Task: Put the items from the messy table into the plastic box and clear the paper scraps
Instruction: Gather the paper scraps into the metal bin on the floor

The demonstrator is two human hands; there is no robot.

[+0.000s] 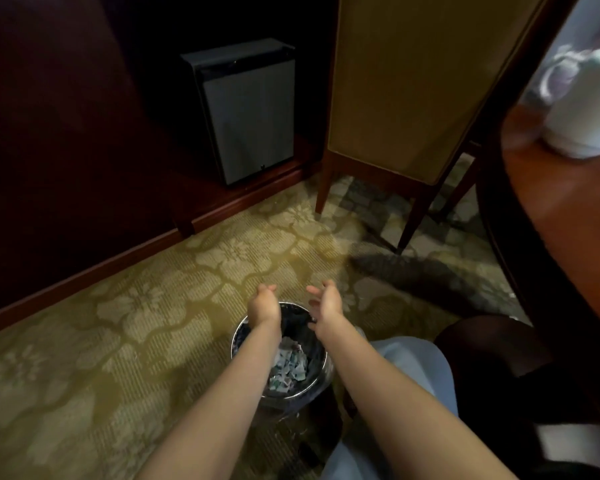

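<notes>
On the carpet at 6 o'clock, a round bin (238,336) with a dark liner holds a heap of paper scraps (288,367). Both grips hang over its far rim, apart from each other. The left grip (264,304) is loosely curled, holding nothing. The right grip (326,301) is spread, palm inward. The scraps lie at 6 o'clock of both grips, untouched. The counter (568,216) stands at 3 o'clock.

— What is the bin made of?
— I see a glossy metal rim on the waste bin (235,337), with paper scraps (288,367) inside.
— And around it?
— Rough woven carpet (146,306), a matt cloth chair back (413,81), a polished wood bench (561,220).
</notes>
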